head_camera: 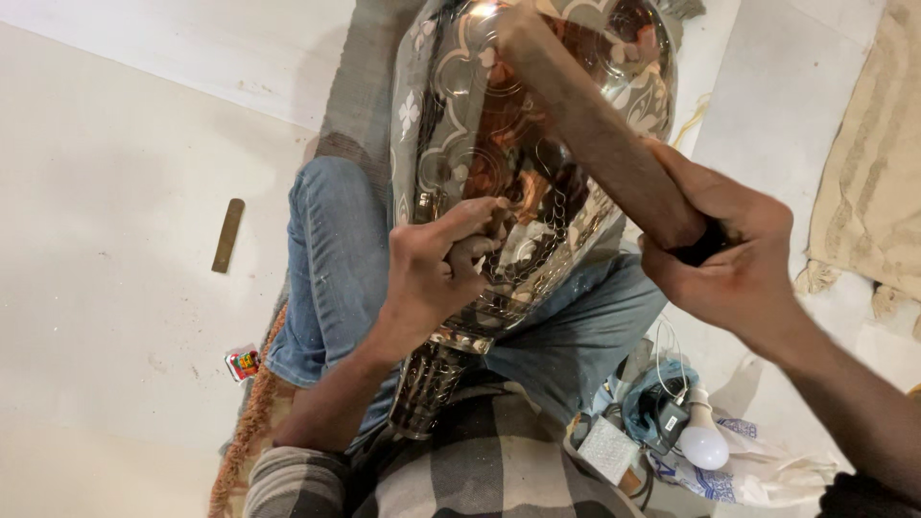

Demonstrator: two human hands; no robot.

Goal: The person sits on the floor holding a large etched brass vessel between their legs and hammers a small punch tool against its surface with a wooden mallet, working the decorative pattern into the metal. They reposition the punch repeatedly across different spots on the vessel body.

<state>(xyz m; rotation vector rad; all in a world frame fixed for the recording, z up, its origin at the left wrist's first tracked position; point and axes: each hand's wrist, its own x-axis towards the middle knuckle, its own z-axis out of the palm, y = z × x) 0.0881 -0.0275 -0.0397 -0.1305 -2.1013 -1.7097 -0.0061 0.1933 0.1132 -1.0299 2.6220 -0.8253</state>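
Left hand [436, 264] pinches a small tool against the engraved vase [508, 163] lying across the lap, right hand [734, 254] clenches a wooden mallet [595, 134], much pattern cut, finishing looks left.

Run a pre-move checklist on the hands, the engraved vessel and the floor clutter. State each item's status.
1. Large engraved silver metal vessel braced across the lap: ok.
2. Left hand pressed on the vessel's patterned side: ok.
3. Right hand shut on a dark-handled tool: ok.
4. Tool tip on the metal: cannot tell, hidden.
5. White light bulb lies near the right knee: not ok.
6. Flat brass strip apart on the floor: ok.
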